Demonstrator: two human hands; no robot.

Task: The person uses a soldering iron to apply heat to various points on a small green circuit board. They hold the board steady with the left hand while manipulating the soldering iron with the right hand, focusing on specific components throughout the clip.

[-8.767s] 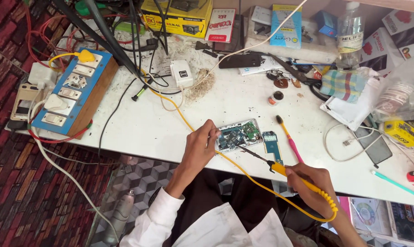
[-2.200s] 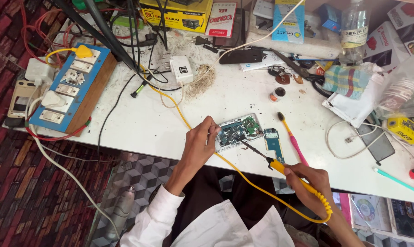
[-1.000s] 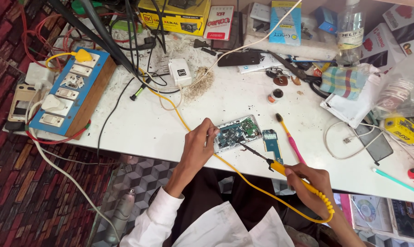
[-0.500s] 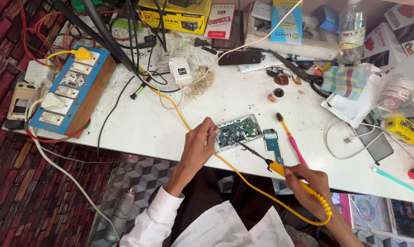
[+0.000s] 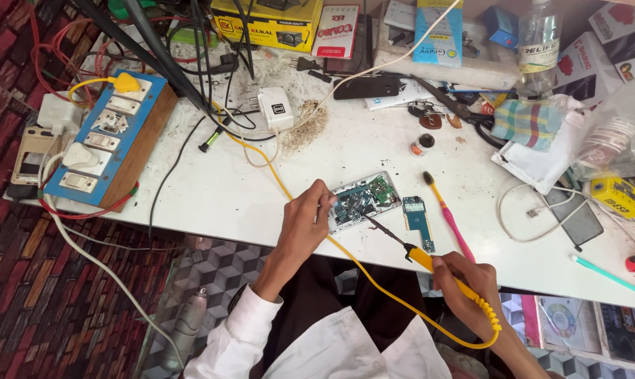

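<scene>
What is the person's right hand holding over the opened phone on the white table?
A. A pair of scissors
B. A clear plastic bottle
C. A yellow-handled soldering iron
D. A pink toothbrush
C: the right hand grips a yellow-handled soldering iron whose dark tip reaches the opened phone, which the left hand steadies; the pink toothbrush lies beside it on the table.

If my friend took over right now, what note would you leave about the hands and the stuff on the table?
Left hand: steadies the opened phone with its green circuit board at the front of the white table.
Right hand: grips the yellow-handled soldering iron, tip on the board's front edge.
Nearby: small separate blue circuit board and pink-handled brush lie just right of the phone.
Done: phone is open, board exposed.
Left: the joint cannot be judged from here; the separate board is not fitted.
</scene>
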